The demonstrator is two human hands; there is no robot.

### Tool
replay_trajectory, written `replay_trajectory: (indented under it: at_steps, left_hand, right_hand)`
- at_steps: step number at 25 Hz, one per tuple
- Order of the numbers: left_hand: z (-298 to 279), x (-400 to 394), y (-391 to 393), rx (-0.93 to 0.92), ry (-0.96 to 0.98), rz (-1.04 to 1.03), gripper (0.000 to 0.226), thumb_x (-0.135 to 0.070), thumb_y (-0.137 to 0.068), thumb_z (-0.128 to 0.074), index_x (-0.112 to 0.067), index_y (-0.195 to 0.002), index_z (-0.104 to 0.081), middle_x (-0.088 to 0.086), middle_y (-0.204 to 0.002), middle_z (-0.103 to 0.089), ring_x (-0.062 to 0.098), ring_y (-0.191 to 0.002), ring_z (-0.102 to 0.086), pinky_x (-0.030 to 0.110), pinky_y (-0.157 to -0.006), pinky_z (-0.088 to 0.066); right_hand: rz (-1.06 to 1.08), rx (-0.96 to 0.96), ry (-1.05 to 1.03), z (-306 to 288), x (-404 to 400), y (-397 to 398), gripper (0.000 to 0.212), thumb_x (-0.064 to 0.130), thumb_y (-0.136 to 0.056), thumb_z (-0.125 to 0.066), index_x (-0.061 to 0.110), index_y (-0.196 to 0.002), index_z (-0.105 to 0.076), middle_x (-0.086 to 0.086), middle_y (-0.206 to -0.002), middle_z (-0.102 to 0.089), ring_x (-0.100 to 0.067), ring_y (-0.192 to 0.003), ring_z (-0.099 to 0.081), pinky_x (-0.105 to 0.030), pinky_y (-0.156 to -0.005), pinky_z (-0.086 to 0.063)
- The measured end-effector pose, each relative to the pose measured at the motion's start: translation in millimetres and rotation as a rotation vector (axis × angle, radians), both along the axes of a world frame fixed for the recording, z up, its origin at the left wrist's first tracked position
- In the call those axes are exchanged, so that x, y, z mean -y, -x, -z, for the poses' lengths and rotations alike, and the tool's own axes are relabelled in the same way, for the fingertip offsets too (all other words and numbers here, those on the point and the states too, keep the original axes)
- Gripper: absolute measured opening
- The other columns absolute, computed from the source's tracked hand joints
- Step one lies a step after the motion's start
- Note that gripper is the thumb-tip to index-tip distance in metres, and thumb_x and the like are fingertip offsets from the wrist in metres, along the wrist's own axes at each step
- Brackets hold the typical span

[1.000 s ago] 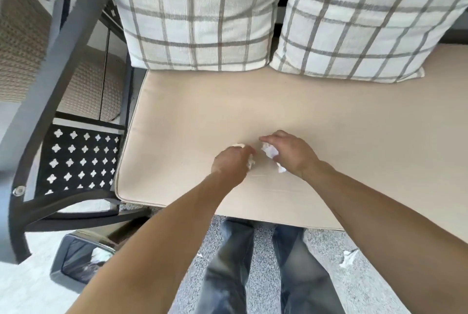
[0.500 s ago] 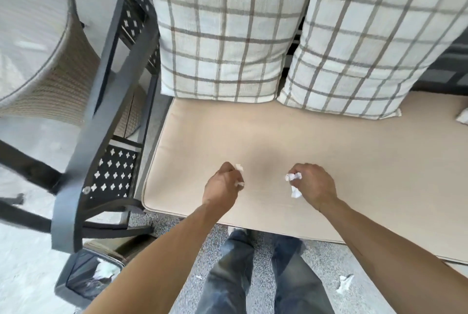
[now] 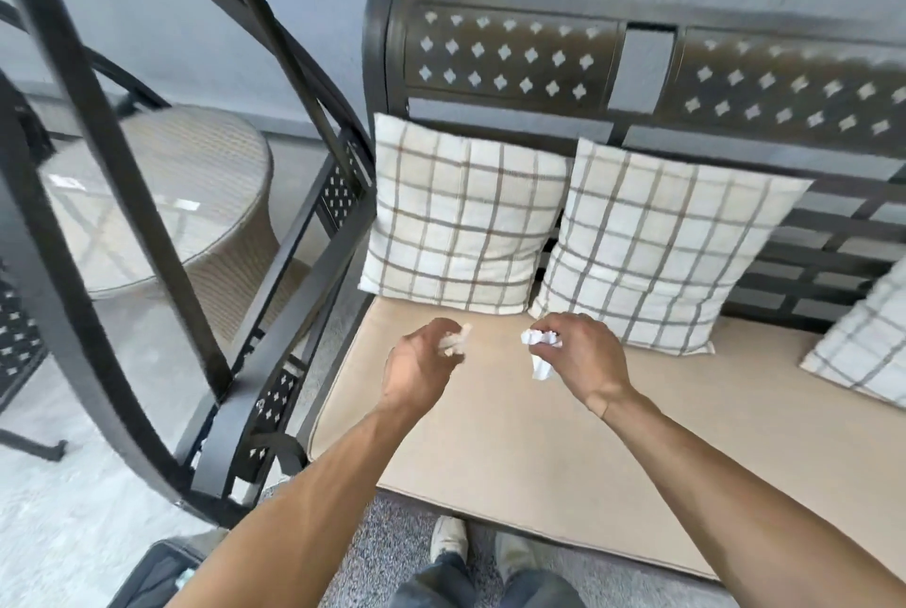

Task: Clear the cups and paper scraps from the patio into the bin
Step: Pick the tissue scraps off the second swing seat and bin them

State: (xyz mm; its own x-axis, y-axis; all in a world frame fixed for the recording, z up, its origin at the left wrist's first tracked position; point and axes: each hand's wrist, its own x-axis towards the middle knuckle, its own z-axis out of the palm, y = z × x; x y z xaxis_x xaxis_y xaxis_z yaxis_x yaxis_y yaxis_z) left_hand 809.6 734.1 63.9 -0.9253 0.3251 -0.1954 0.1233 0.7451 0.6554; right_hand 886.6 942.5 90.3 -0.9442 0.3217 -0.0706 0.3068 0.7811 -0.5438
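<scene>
Over the tan bench seat cushion [image 3: 515, 436], both hands hang in the air, each closed on paper. Left hand [image 3: 420, 369] is fisted round a crumpled white paper scrap [image 3: 453, 341], only a bit poking out past the fingers. Right hand [image 3: 581, 357] pinches a second white crumpled paper scrap [image 3: 538, 348], one tail hanging below the fingers. Neither scrap touches the cushion.

Step in hand, as I judge it: pickup from the bench done, carry to the bin comes next. Next move calls for turning left and down toward the dark bin [image 3: 152, 580] at the bottom-left edge, on the floor just beside the person's legs, then letting both scraps go over its opening. Bin is mostly cut off by the frame; something pale shows inside, cannot tell what.

Two cream plaid throw pillows [image 3: 461, 220] lean on the dark metal bench back [image 3: 505, 53], a third at the right edge. Visible seat shows no more scraps. Round wicker glass-top side table [image 3: 162, 195] sits left, pale patches on the glass could be paper or glare. No cups in view.
</scene>
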Motion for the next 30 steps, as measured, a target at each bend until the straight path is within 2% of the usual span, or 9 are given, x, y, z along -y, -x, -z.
replay_trajectory:
  at_steps: [2, 5, 9, 13, 19, 22, 25, 28, 30]
  left_hand:
    - [-21, -3, -2, -0.063, -0.048, -0.032, 0.020, -0.021, -0.081, -0.071, -0.031, -0.098, -0.067, -0.007, -0.092, -0.069, 0.015, -0.077, -0.064, 0.025, -0.067, -0.049]
    - [-50, -2, -12, -0.186, -0.111, -0.084, 0.019, -0.012, -0.082, -0.072, -0.019, -0.099, -0.072, 0.000, -0.099, -0.071, 0.017, -0.083, -0.066, 0.016, -0.068, -0.044]
    - [-81, 10, -25, -0.317, -0.144, -0.151, 0.019, -0.006, -0.081, -0.074, -0.013, -0.098, -0.074, 0.004, -0.097, -0.072, 0.020, -0.086, -0.066, 0.004, -0.069, -0.036]
    - [-101, 29, -37, -0.404, -0.104, -0.242, 0.021, -0.007, -0.079, -0.075, -0.016, -0.098, -0.074, 0.001, -0.096, -0.073, 0.017, -0.085, -0.067, 0.008, -0.071, -0.036]
    - [-113, 87, -79, -0.443, -0.057, -0.450, 0.027, -0.002, -0.077, -0.069, -0.018, -0.099, -0.074, -0.001, -0.100, -0.072, 0.016, -0.090, -0.066, 0.019, -0.080, -0.047]
    - [-118, 130, -106, -0.426, -0.049, -0.564, 0.028, 0.000, -0.079, -0.064, -0.015, -0.101, -0.073, 0.002, -0.103, -0.072, 0.019, -0.093, -0.065, 0.025, -0.082, -0.049]
    - [-124, 191, -142, -0.435, -0.019, -0.711, 0.025, -0.002, -0.083, -0.065, -0.013, -0.104, -0.073, 0.005, -0.105, -0.072, 0.020, -0.093, -0.066, 0.034, -0.083, -0.053]
    - [-124, 256, -181, -0.427, 0.001, -0.854, 0.025, -0.002, -0.084, -0.066, -0.012, -0.106, -0.073, 0.007, -0.105, -0.073, 0.020, -0.090, -0.067, 0.036, -0.081, -0.056]
    - [-121, 302, -210, -0.397, 0.026, -0.943, 0.026, -0.002, -0.083, -0.067, -0.012, -0.106, -0.073, 0.008, -0.103, -0.073, 0.022, -0.089, -0.068, 0.036, -0.080, -0.056]
  right_hand:
    - [-0.007, -0.064, -0.010, -22, -5, -1, 0.004, 0.035, -0.079, -0.067, 0.035, -0.083, -0.067, 0.017, -0.078, -0.060, -0.008, -0.075, -0.054, -0.026, -0.058, -0.036]
    - [-0.020, -0.133, 0.032, -48, -9, -5, 0.003, 0.038, -0.077, -0.070, 0.037, -0.078, -0.067, 0.021, -0.073, -0.057, -0.005, -0.068, -0.053, -0.020, -0.057, -0.036]
    - [-0.113, -0.158, 0.057, -73, -3, 0, 0.006, 0.029, -0.080, -0.069, 0.029, -0.086, -0.072, 0.012, -0.087, -0.068, -0.014, -0.080, -0.062, -0.029, -0.067, -0.044]
    - [-0.194, -0.259, 0.077, -90, 12, 10, 0.012, 0.022, -0.082, -0.067, 0.024, -0.092, -0.074, 0.003, -0.098, -0.072, -0.017, -0.088, -0.064, -0.028, -0.074, -0.044]
    - [-0.397, -0.295, 0.080, -95, 68, 24, 0.013, 0.017, -0.081, -0.067, 0.019, -0.091, -0.074, -0.002, -0.094, -0.072, -0.023, -0.084, -0.065, -0.033, -0.075, -0.048]
    - [-0.508, -0.267, 0.074, -92, 109, 23, 0.008, 0.021, -0.079, -0.068, 0.024, -0.084, -0.073, 0.002, -0.085, -0.071, -0.022, -0.079, -0.063, -0.036, -0.068, -0.048]
    - [-0.658, -0.297, 0.030, -96, 173, 20, 0.003, 0.031, -0.079, -0.069, 0.031, -0.081, -0.072, 0.009, -0.080, -0.069, -0.018, -0.079, -0.057, -0.033, -0.062, -0.044]
    - [-0.788, -0.327, -0.023, -103, 248, 15, 0.005, 0.038, -0.079, -0.070, 0.036, -0.082, -0.072, 0.014, -0.081, -0.070, -0.013, -0.075, -0.047, -0.025, -0.055, -0.032]
    - [-0.845, -0.337, -0.032, -103, 305, 6, 0.008, 0.041, -0.077, -0.072, 0.036, -0.083, -0.074, 0.013, -0.084, -0.072, -0.015, -0.076, -0.054, -0.024, -0.056, -0.033]
